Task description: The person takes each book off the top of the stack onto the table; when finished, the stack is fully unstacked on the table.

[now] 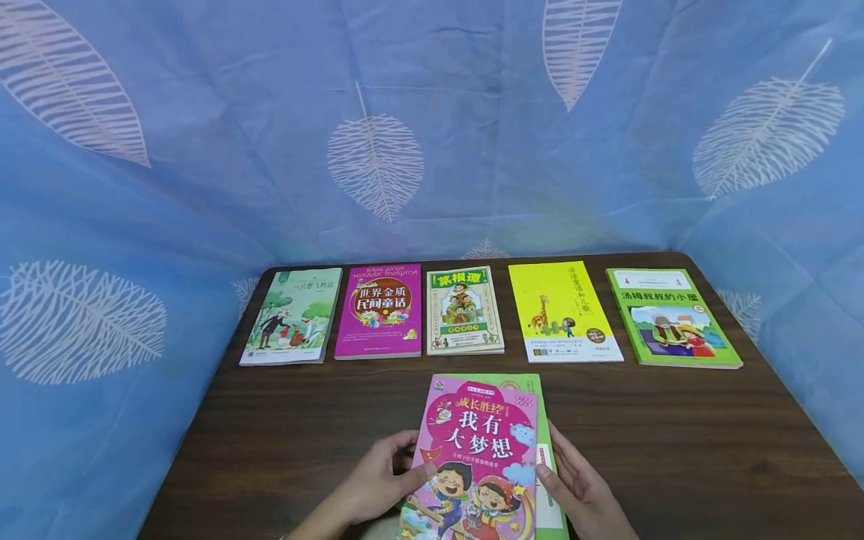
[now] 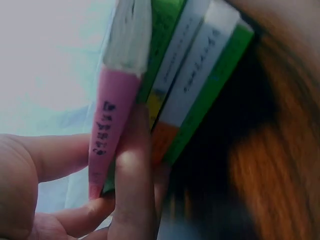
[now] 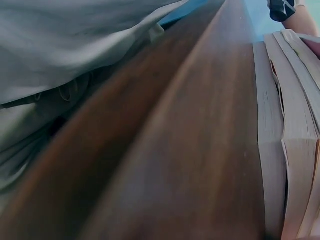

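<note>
A pink picture book [image 1: 475,450] lies on top of a small stack at the table's front, over a green book [image 1: 544,420] that shows along its right and top edges. My left hand [image 1: 381,476] pinches the pink book at its left side. In the left wrist view, the thumb [image 2: 60,155] is on the cover side of its pink spine [image 2: 112,120], and fingers reach between it and the green-and-white spines [image 2: 197,70] below. My right hand [image 1: 583,484] holds the stack's right side, thumb over the covers. In the right wrist view, page edges [image 3: 300,165] of several stacked books show; the hand is out of sight.
Along the table's far side lie a pale green book [image 1: 293,315], a magenta book [image 1: 379,311], a cream-and-green book [image 1: 464,309], a yellow book [image 1: 565,311] and a green book [image 1: 675,319]. Blue leaf-patterned cloth [image 1: 459,172] hangs behind the dark wooden table [image 1: 270,427].
</note>
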Demonstrator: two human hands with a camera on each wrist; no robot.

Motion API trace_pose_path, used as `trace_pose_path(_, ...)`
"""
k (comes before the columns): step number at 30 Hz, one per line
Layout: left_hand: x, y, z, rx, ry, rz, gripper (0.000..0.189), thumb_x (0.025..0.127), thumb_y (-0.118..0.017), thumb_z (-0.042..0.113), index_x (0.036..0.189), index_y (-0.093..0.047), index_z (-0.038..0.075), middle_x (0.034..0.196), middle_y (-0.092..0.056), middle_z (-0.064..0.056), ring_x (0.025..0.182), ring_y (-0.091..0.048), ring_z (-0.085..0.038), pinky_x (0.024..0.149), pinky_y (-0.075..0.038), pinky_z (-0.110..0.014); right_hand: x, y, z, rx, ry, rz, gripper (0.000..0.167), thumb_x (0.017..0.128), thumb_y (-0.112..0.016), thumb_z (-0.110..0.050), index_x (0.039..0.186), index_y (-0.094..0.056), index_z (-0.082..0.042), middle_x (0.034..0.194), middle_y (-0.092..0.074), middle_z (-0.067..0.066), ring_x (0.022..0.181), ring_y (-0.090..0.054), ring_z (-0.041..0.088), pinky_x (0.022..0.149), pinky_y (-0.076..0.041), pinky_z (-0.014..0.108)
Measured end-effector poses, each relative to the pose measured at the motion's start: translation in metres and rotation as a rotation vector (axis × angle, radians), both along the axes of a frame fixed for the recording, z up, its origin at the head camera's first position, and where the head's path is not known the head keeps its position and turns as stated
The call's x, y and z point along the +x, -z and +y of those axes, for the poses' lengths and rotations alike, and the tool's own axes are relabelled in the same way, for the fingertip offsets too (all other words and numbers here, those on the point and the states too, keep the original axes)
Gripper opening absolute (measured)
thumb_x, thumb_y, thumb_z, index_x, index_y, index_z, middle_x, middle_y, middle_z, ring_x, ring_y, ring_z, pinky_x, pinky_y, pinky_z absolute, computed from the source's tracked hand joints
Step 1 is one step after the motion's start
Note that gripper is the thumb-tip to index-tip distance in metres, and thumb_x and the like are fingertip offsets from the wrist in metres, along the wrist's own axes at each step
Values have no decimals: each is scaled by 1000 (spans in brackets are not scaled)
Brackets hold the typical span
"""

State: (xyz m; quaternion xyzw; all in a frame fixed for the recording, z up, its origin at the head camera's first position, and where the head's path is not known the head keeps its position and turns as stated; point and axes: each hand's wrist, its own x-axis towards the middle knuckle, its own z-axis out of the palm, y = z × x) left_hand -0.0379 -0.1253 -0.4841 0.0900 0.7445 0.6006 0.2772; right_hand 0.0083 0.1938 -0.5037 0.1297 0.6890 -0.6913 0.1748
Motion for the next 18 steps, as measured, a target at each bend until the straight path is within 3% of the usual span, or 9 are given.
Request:
trace_pose_path(6, 1, -3, -9, -5, 18, 4, 45, 103, -69, 26, 136, -58, -3, 106, -72, -8, 87, -68, -16, 73, -57, -23, 0, 0, 2, -7, -13, -4, 90, 102, -70, -30, 170, -13, -15, 168, -37, 20, 134, -64, 27, 89, -64, 41)
trace_pose_path(14, 8, -6, -33, 116, 11, -159, 45, 107, -63, 24, 141, -45, 2, 108, -79, -15, 93, -78, -22, 77, -65, -31, -2, 1, 4, -35, -39, -8, 90, 102, -70, -28, 170, -11, -15, 168, -36, 21, 131, -66, 22, 87, -64, 45)
trace_pose_path(18, 10, -6, -48, 141, -17, -191, 48, 107, -62, 24, 145, -41, 4, 108, -78, -15, 95, -78, -23, 78, -65, -33, -2, 0, 3, -11, -20, -15, 91, 100, -73, -29, 169, -15, -16, 168, -39, 19, 132, -65, 23, 87, -64, 44)
